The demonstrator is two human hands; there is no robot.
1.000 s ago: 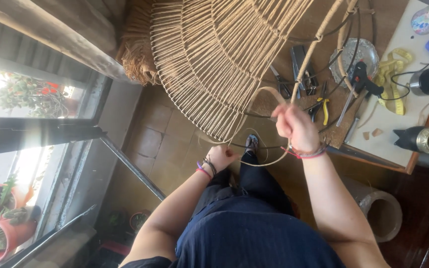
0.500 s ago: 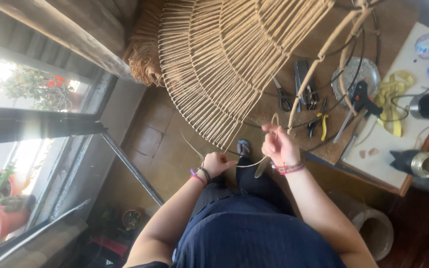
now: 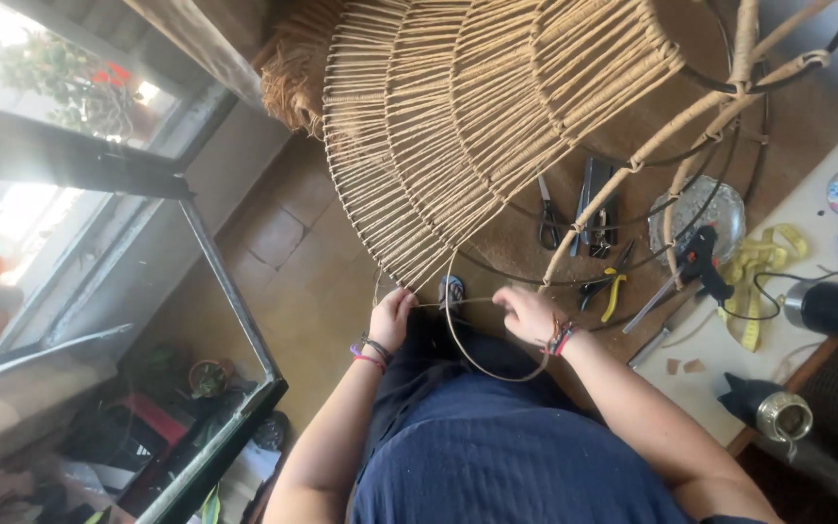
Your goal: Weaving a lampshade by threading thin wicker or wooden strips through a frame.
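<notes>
Vs 1 s ago, we've dropped our right hand (image 3: pixel 528 312) from 1 o'clock; both it & left hand (image 3: pixel 392 316) pinch the rattan strand (image 3: pixel 458 335) taut at wicker frame (image 3: pixel 458 126) rim — weave is tightening.

Scissors (image 3: pixel 547 218), yellow-handled pliers (image 3: pixel 605 288), glass dish (image 3: pixel 698 209) on floor; yellow tape measure (image 3: pixel 760 275) on table (image 3: pixel 807 204).

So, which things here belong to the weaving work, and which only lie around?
In the work:
- left hand and right hand, pulling the cane strand
- woven cane frame

Lying around:
- scissors
- yellow-handled pliers
- glue gun
- yellow tape measure
- potted plant
</notes>
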